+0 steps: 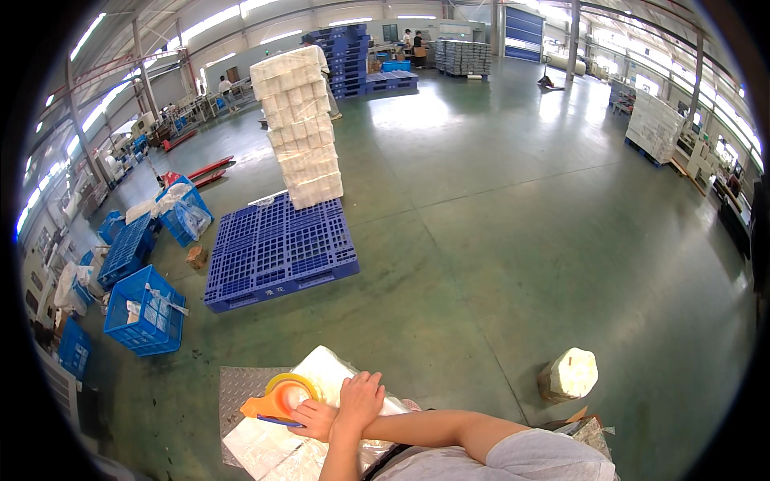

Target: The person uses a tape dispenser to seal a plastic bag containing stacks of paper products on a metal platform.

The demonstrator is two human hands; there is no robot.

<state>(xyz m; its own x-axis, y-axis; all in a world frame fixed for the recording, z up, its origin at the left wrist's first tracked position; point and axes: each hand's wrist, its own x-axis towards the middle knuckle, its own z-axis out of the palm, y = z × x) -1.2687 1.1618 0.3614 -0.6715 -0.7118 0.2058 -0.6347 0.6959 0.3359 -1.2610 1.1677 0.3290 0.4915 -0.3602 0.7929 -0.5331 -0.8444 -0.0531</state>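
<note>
Two hands cross over a clear-wrapped package [321,377]. The right hand [314,418] is closed on an orange tape dispenser [282,397], at its ten o'clock. The left hand [361,399] lies flat and empty, fingers extended, across the right wrist.

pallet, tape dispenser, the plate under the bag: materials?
Blue pallet: looks like moulded plastic, matte, open grid deck. Tape dispenser: orange plastic body by its look, glossy yellowish tape roll; right hand on it. Plate: probably metal, dull grey, raised tread pattern.
</note>
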